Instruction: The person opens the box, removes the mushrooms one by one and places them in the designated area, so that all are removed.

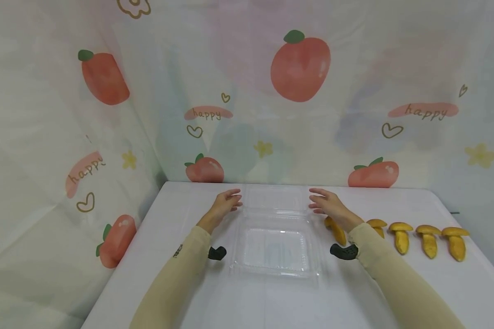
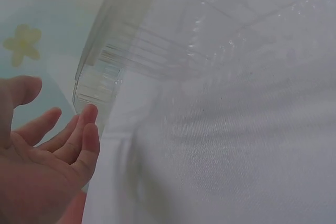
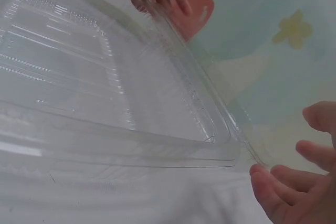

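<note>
A clear plastic clamshell container lies opened out on the table, with its lid at the far side. My left hand is beside the lid's left edge, fingers loosely bent. On the opposite side my right hand faces it in the same way. In the left wrist view, the fingertips come up close to the clear plastic edge. The right fingertips are close to a corner of the container in the right wrist view. Whether either hand touches the plastic I cannot tell.
Several yellow mushrooms lie in a row on the right of the white table. The leftmost mushroom is just below my right hand, and my sleeve partly covers another. A printed fabric backdrop rises behind the table and along its left.
</note>
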Demonstrator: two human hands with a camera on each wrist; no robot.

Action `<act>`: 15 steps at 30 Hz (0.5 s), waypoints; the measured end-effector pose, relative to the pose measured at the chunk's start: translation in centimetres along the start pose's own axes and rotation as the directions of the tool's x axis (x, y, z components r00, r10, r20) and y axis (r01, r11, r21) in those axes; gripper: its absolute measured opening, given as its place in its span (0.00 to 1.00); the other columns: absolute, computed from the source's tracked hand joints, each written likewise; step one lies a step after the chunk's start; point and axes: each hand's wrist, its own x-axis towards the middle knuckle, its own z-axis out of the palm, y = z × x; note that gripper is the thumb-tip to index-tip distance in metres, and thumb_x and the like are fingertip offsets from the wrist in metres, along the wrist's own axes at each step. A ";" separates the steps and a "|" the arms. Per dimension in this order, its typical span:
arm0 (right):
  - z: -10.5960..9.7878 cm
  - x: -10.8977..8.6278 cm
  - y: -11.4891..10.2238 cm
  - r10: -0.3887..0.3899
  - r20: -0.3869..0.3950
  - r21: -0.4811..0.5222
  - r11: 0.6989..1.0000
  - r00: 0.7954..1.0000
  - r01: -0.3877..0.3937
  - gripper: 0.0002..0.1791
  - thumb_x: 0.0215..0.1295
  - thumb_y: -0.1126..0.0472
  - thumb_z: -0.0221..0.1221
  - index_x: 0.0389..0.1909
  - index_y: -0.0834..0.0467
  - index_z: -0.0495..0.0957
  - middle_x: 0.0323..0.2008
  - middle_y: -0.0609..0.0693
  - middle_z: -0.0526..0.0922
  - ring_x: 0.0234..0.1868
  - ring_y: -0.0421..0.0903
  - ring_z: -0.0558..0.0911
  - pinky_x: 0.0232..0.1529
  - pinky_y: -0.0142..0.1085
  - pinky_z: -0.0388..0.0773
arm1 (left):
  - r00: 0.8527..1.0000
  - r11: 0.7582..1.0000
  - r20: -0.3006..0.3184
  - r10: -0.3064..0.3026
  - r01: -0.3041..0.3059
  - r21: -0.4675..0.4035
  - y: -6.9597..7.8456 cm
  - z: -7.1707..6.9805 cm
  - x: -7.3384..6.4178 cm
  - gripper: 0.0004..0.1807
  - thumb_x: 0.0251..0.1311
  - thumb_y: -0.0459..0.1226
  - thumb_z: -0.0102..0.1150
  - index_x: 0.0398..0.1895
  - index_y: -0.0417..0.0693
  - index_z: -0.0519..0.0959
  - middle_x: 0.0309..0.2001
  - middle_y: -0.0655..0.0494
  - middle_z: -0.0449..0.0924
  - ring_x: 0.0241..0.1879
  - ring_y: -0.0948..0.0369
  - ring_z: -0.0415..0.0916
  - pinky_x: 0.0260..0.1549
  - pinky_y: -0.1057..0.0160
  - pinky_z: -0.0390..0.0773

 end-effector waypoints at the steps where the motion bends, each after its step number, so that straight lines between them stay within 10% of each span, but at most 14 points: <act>1: 0.0 0.0 0.0 0.004 0.007 0.000 1.000 1.000 -0.004 0.36 0.82 0.48 0.43 0.80 0.61 0.48 0.76 0.71 0.58 0.71 0.66 0.70 0.73 0.56 0.67 | 1.000 1.000 0.006 -0.004 0.004 0.003 0.0 0.0 0.0 0.26 0.76 0.39 0.52 0.73 0.40 0.67 0.67 0.37 0.75 0.59 0.47 0.80 0.65 0.49 0.76; 15: -0.5 -0.8 0.1 -0.030 -0.070 -0.130 0.991 0.997 0.021 0.33 0.82 0.52 0.43 0.79 0.63 0.51 0.74 0.71 0.61 0.71 0.68 0.67 0.70 0.57 0.70 | 0.998 0.990 0.023 0.055 -0.057 0.131 0.7 -1.0 -1.1 0.26 0.77 0.40 0.50 0.73 0.40 0.67 0.68 0.37 0.73 0.61 0.46 0.78 0.64 0.48 0.77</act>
